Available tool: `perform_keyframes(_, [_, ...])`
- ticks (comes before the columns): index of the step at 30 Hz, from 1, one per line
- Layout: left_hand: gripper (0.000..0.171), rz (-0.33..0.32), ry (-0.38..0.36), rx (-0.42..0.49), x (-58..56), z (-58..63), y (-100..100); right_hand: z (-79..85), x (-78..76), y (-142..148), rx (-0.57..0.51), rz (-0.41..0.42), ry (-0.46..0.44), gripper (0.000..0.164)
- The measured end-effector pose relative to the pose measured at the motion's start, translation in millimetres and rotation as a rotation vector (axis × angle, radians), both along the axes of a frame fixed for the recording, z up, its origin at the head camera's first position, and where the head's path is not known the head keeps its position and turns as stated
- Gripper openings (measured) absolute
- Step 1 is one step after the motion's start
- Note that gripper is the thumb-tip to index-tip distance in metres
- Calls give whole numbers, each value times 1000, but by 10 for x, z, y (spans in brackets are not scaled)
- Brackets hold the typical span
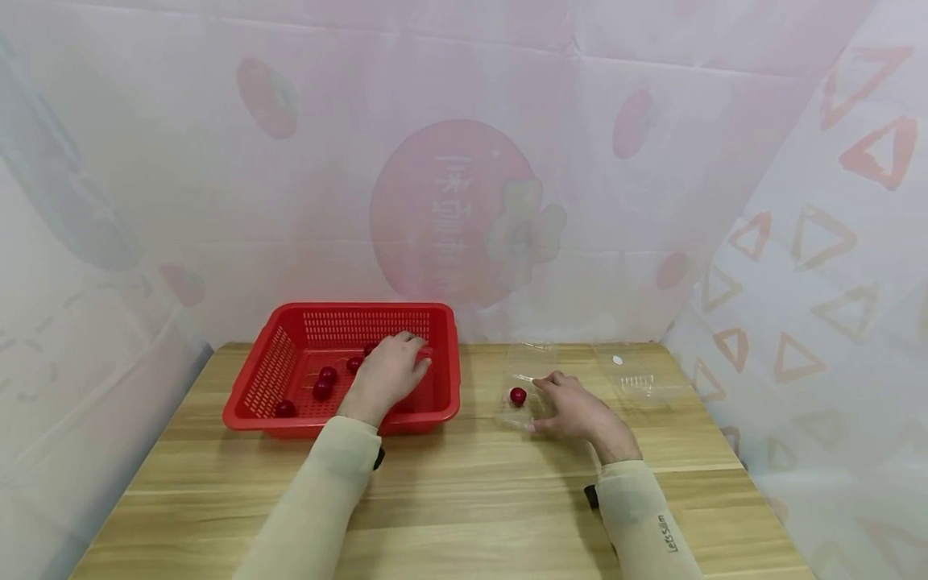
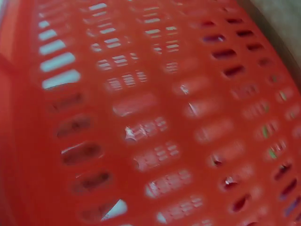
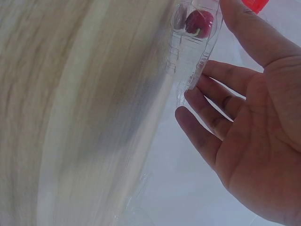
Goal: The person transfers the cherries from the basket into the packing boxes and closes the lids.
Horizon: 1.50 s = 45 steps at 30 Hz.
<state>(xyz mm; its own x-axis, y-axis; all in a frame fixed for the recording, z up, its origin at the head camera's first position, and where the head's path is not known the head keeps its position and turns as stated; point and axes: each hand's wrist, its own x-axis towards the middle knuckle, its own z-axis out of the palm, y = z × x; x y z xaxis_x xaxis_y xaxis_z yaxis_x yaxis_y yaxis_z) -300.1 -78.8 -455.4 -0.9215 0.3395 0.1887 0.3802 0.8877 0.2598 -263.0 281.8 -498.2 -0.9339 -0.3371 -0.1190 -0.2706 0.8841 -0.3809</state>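
Observation:
In the head view, a red slotted basket [image 1: 242, 423] holds several dark red, round cherry-like fruits [image 1: 328, 374]. My left hand [image 1: 387, 374] reaches into its right half, with thumb and fingers apart at the visible side. The fingertips' undersides are hidden, so any hold is unclear; the left wrist view shows mostly the slotted basket wall [image 2: 117, 165]. To the right, a clear plastic box [image 3: 190, 52] stands with its lid up and one red fruit [image 1: 518, 396] inside. My right hand [image 1: 580, 411] touches the box's right side, thumb and fingers spread and fairly straight.
Another clear plastic container [image 1: 645, 383] with a small white label lies at the table's back right. The wooden table [image 1: 471, 515] meets printed cloth walls [image 1: 449, 72] behind and at both sides.

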Motion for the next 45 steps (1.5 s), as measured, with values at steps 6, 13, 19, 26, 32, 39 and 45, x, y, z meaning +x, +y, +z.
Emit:
perform_keyframes(6, [49, 46, -63, -21, -93, -73, -173, -1, 8, 0, -1, 1, -6, 96])
perform_keyframes(13, [56, 113, -162, -20, -132, -132, -390, 7, 7, 4, 7, -4, -5, 96])
perform_keyframes(19, [60, 165, -241, -18, -126, -152, -532, 20, 7, 1, -4, -5, -8, 95])
perform_keyframes(26, [60, 188, -287, -36, -120, -167, -622, 30, 13, -6, -3, -3, -12, 96])
perform_keyframes(32, [61, 184, -295, -74, -108, -171, -648, 32, 16, -7, -6, 2, -7, 95])
perform_keyframes(39, [50, 195, -279, -81, -124, -184, -647, 38, 20, -8, -6, 5, -8, 94])
perform_keyframes(45, [42, 200, -278, -89, -139, -197, -646, 49, 27, -13, -2, 9, -2, 95])
